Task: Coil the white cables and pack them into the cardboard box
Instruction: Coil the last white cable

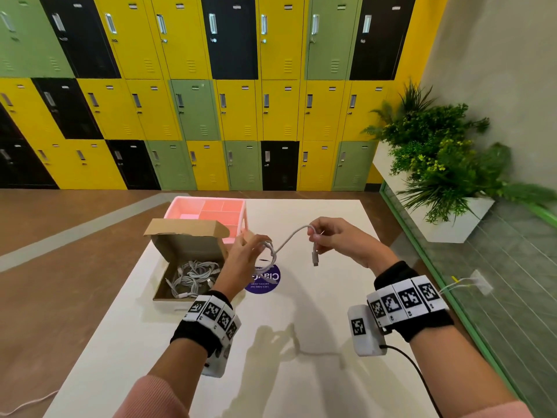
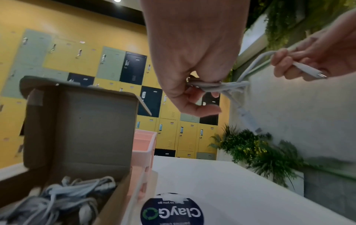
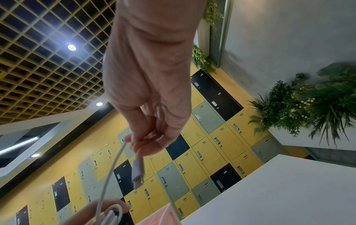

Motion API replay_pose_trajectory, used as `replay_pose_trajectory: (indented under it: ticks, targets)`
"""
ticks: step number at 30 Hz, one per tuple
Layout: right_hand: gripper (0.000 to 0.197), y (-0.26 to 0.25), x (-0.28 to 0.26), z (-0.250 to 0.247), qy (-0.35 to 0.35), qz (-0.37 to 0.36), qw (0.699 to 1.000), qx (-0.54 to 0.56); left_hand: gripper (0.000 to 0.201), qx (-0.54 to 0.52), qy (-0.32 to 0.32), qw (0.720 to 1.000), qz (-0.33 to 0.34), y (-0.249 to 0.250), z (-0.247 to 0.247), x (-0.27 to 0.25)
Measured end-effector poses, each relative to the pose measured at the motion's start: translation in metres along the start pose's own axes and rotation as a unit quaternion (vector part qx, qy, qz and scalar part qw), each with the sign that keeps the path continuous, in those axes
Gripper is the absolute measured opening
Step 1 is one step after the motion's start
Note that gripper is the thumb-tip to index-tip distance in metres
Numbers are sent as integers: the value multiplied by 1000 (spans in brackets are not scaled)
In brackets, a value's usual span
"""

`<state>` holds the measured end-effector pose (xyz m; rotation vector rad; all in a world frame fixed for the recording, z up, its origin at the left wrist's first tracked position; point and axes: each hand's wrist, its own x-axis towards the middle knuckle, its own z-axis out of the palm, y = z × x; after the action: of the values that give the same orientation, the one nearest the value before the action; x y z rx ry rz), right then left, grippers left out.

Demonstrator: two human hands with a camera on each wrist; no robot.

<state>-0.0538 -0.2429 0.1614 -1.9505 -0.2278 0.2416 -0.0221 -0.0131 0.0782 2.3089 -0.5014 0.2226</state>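
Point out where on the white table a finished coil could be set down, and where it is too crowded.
Free: the bare white table between the round purple sticker and the right edge, and the near stretch between the wrists. Crowded: the far left corner, where the open cardboard box of white cables touches the pink divided tray.

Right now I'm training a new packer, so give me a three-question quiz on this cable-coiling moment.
1. True or false: the cardboard box already holds white cables.
2. Which hand holds the coiled loops of the white cable?
A. left hand
B. right hand
3. Fill in: behind the box stands a ___ organiser tray.

Key:
1. True; coiled cables lie inside.
2. A; the right hand pinches the cable near its dangling plug.
3. Pink.
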Motion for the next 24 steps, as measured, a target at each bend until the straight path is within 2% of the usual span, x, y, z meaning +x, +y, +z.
replay_pose_trajectory:
  ticks: [4,8,13,18,20,24]
  targets:
    - [20,1,3,0,42,1,999,12,43,42,-48,997,51,-6,7,2]
    - [20,0,4,0,67,0,998,22,27,116,-49,990,59,-2,9,7]
    - [20,-1,2,-2,82,4,996,39,18,175,-40,982,58,-2,7,9]
    - [21,5,0,-3,71,5,996,54,10,174,-40,984,-11,4,1,4]
    - [19,7,-1,-1,66,10,996,59,13,154,-28,986,-55,5,-3,6]
    - [16,11,0,3,58,25,996,68,19,4,12,989,-144,8,-7,11]
